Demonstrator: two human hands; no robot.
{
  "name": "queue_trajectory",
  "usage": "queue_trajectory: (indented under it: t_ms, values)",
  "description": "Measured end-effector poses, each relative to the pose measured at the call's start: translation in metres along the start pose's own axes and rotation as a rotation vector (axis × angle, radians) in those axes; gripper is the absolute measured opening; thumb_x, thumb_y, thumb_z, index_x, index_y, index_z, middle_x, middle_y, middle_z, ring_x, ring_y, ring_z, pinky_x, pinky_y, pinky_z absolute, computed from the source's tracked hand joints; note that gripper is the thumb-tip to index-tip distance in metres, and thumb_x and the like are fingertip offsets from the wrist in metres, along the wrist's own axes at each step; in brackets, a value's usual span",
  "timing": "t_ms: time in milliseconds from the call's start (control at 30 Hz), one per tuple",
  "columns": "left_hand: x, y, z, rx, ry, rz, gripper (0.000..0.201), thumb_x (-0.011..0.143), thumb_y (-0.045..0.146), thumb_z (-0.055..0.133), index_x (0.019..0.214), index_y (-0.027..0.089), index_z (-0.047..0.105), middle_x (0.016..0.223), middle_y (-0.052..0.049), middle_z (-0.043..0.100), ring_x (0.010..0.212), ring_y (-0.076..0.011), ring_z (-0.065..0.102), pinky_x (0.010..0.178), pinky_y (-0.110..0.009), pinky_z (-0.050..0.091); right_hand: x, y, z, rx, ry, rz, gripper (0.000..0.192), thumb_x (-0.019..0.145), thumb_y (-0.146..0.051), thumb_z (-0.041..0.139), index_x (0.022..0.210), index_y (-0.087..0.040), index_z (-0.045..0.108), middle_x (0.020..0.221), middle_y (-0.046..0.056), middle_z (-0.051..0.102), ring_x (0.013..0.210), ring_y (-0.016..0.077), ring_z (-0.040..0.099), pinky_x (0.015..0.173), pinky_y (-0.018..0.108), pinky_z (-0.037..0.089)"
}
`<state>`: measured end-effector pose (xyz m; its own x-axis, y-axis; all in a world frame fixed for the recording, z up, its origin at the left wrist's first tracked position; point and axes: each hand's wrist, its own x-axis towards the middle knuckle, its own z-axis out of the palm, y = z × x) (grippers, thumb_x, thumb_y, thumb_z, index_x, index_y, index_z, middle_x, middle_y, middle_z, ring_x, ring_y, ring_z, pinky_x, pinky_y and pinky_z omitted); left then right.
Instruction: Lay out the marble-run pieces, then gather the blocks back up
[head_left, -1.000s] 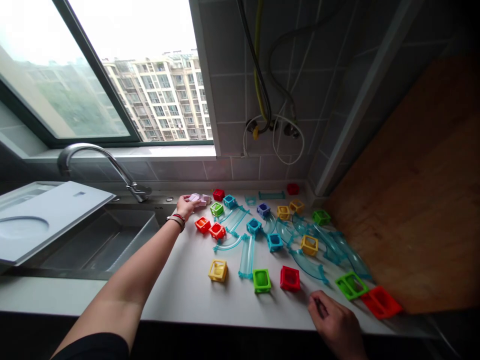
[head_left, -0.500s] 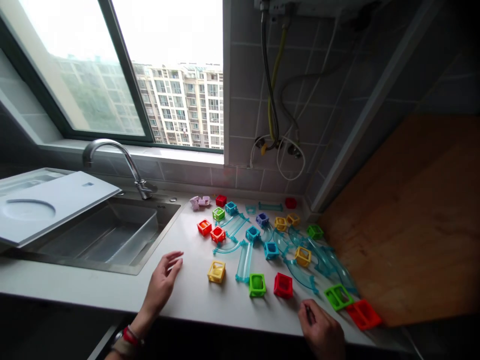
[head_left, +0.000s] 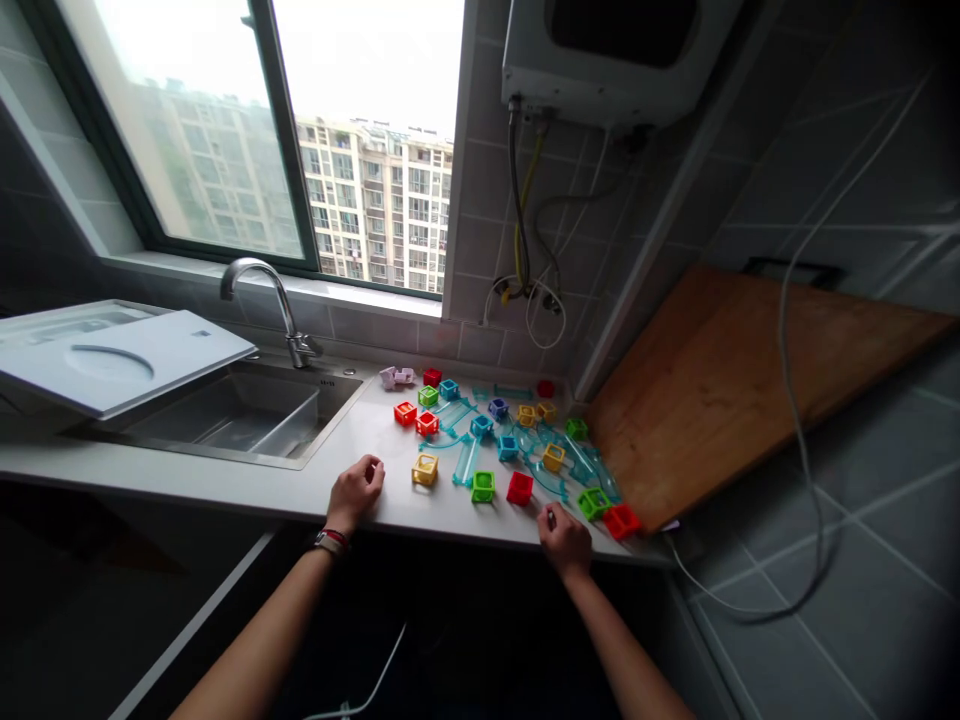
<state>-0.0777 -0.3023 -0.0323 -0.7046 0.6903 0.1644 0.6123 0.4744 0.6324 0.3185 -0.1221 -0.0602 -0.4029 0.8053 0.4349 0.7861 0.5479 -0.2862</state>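
Coloured plastic cube blocks and clear blue track pieces (head_left: 466, 455) lie spread over the white countertop (head_left: 360, 440). My left hand (head_left: 355, 491) rests on the counter's front edge with its fingers curled, just left of a yellow block (head_left: 424, 469). It holds nothing. My right hand (head_left: 564, 538) sits at the front edge below a red block (head_left: 519, 487) and left of a green frame (head_left: 594, 502). Its fingers are closed, and whether something small is in them I cannot tell. A pale pink piece (head_left: 395, 376) lies at the back near the wall.
A steel sink (head_left: 225, 420) with a faucet (head_left: 279, 300) lies to the left, with a white board (head_left: 112, 360) over its far side. A wooden board (head_left: 720, 380) leans against the right wall. A water heater (head_left: 607, 50) with hoses hangs above. A cable (head_left: 787, 350) dangles on the right.
My left hand let go of the pink piece at the back and drew back to the counter's front edge, closing its fingers. The view pulled back and rose.
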Motion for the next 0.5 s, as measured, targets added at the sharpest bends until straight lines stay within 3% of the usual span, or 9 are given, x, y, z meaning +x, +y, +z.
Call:
queue_trajectory:
  t_ms: [200, 500]
  values:
    - [-0.003, 0.016, -0.002, 0.131, -0.069, -0.047, 0.030, 0.101, 0.039, 0.065, 0.121, 0.017, 0.067, 0.120, -0.009, 0.070, 0.101, -0.0219, 0.070, 0.088, -0.041, 0.060, 0.001, -0.009, -0.015, -0.072, -0.140, 0.005, 0.027, 0.103, -0.042, 0.062, 0.102, -0.016, 0.068, 0.090, 0.002, 0.070, 0.076, 0.0153, 0.067, 0.075, 0.033, 0.057]
    - [-0.014, 0.038, -0.015, 0.207, -0.149, 0.007, 0.032, 0.101, 0.038, 0.065, 0.126, 0.018, 0.066, 0.125, -0.010, 0.068, 0.106, -0.0230, 0.069, 0.090, -0.043, 0.060, 0.014, -0.022, -0.040, -0.180, -0.376, -0.009, 0.027, 0.103, -0.039, 0.064, 0.117, -0.016, 0.068, 0.112, 0.007, 0.072, 0.094, 0.0194, 0.071, 0.085, 0.040, 0.061]
